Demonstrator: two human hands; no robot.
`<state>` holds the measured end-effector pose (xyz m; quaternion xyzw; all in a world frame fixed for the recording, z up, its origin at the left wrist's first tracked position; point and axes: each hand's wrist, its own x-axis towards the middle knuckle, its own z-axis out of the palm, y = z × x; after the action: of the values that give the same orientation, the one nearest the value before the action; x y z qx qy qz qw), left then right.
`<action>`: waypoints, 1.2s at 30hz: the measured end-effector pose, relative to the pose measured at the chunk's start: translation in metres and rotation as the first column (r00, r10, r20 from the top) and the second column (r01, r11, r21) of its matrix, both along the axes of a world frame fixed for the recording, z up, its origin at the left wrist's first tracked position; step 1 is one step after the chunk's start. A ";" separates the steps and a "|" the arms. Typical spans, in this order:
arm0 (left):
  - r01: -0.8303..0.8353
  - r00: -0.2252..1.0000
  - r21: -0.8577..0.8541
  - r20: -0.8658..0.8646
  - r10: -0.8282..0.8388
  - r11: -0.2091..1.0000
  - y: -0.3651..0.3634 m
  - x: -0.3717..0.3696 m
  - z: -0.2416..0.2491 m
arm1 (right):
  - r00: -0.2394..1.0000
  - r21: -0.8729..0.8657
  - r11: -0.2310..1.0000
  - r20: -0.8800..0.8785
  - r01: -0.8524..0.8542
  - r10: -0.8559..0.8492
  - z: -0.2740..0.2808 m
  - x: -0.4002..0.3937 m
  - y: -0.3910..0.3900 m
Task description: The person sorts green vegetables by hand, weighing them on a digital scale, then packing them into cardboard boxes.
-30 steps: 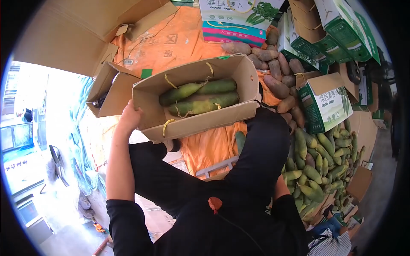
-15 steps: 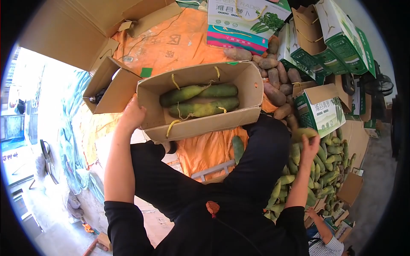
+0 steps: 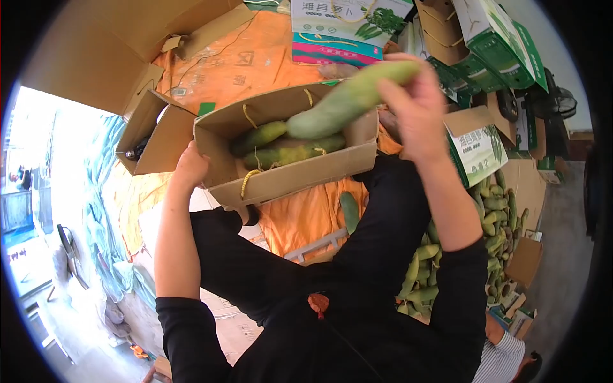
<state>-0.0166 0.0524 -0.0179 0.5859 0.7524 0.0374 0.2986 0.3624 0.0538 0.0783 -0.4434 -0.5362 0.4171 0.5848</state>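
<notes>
An open cardboard box (image 3: pixel 300 171) with yellow rope handles (image 3: pixel 248 181) stands in front of my knees. Its left end is gripped by my left hand (image 3: pixel 191 166), fingers curled at the edge. Green radishes (image 3: pixel 295 153) lie lengthwise inside. Over the right half of the box, my right hand (image 3: pixel 418 105) holds a large green radish (image 3: pixel 345 105) by one end, slanted with its darker end down to the left. It partly hides the radishes below. The right hand is slightly blurred.
A heap of green radishes (image 3: pixel 495 214) lies to my right, with another radish (image 3: pixel 349 212) by my right leg. Printed gift boxes (image 3: pixel 479 150) stand at the right and back. Orange sheeting (image 3: pixel 223 64) covers the floor. A person in a striped sleeve (image 3: pixel 501 357) is at lower right.
My right hand has brought a green radish from beside the heap up and left over the box. My left hand stays on the box end. The whole view has shifted slightly.
</notes>
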 end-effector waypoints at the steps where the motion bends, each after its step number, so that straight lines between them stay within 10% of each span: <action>1: -0.009 1.000 0.001 0.009 0.009 1.000 0.000 -0.001 -0.003 | 0.999 -0.044 0.999 -0.040 -0.023 0.021 -0.014 -0.017 0.007; 6: -0.087 0.993 -0.053 0.070 0.091 0.995 0.001 -0.004 -0.001 | 0.999 -0.311 0.950 -0.030 0.012 -0.022 -0.104 -0.089 0.026; 11: -0.123 0.973 -0.114 0.181 0.142 0.986 0.000 0.010 0.012 | 0.940 -0.829 0.559 0.168 -0.028 0.296 -0.119 -0.109 0.022; 13: -0.129 0.971 -0.131 0.186 0.152 0.983 0.000 0.010 0.013 | 0.474 -0.669 0.732 0.606 -0.129 0.638 -0.139 -0.104 0.026; 14: -0.154 0.965 -0.134 0.192 0.178 0.979 -0.001 0.009 0.013 | 0.482 -0.675 0.727 0.600 -0.122 0.638 -0.135 -0.098 0.022; 18: -0.149 0.960 -0.146 0.216 0.178 0.978 0.001 0.006 0.009 | 0.687 -0.407 0.830 0.475 -0.382 0.550 -0.063 -0.042 0.018; 22: -0.122 0.944 -0.161 0.285 0.164 0.979 0.005 -0.011 -0.005 | 0.906 -0.421 0.886 0.269 -0.195 0.327 -0.014 0.039 -0.010; 27: -0.094 0.950 -0.135 0.284 0.129 0.986 0.007 -0.018 -0.012 | 0.939 -0.441 0.879 0.343 0.182 -0.023 -0.079 0.141 -0.065; 36: -0.058 0.968 -0.185 0.230 0.100 0.981 0.007 -0.011 -0.004 | 0.916 -0.804 0.438 0.344 0.401 -0.207 -0.291 0.181 -0.216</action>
<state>-0.0277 0.0589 -0.0221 0.5178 0.7344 0.0524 0.4357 0.5434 -0.1624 -0.2127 -0.8021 -0.2209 0.4700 0.2948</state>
